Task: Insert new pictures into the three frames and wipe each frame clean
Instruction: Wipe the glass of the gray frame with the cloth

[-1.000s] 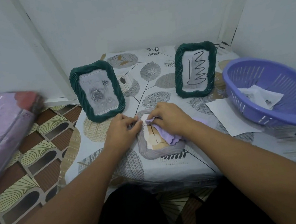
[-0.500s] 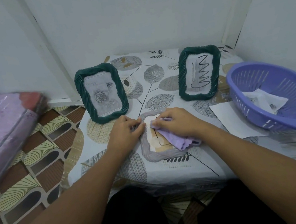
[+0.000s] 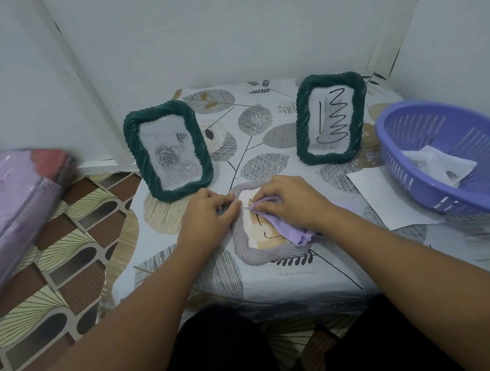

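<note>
Purple cloth (image 3: 287, 229) under right fingers (image 3: 265, 200), on grey frame (image 3: 244, 246).

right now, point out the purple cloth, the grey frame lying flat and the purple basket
purple cloth (image 3: 288, 231): head view, its loose lower fold
grey frame (image 3: 271, 256): head view, its near rim
purple basket (image 3: 477, 191): head view, its slotted front wall

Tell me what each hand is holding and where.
Right hand grips the purple cloth by its far end; left hand holds the grey frame at its left edge.
</note>
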`<act>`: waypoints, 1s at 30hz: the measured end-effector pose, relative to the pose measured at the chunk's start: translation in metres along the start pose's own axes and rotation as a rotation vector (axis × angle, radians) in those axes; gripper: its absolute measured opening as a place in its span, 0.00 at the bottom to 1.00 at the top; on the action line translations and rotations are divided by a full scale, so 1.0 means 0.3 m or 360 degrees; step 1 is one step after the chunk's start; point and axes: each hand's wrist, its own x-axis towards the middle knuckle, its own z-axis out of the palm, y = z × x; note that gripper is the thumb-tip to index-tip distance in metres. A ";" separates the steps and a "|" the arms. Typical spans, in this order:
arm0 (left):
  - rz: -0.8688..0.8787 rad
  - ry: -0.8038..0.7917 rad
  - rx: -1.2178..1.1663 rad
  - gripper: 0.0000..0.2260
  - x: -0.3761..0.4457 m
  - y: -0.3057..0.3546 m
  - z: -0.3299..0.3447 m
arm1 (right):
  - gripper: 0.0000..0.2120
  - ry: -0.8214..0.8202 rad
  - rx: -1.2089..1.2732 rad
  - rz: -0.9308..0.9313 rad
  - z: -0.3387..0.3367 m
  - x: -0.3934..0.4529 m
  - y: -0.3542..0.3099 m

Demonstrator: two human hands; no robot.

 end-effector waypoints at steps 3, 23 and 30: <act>0.0001 -0.0003 0.0001 0.11 0.001 -0.001 -0.001 | 0.13 -0.0102 -0.0050 -0.0043 -0.017 -0.004 0.006; -0.0002 0.0005 0.0021 0.12 0.001 0.001 -0.001 | 0.09 -0.0024 0.0095 0.0019 -0.009 -0.003 -0.003; -0.0009 -0.0005 -0.0004 0.12 -0.002 0.006 -0.003 | 0.09 0.0054 0.0044 0.0056 -0.006 0.013 -0.007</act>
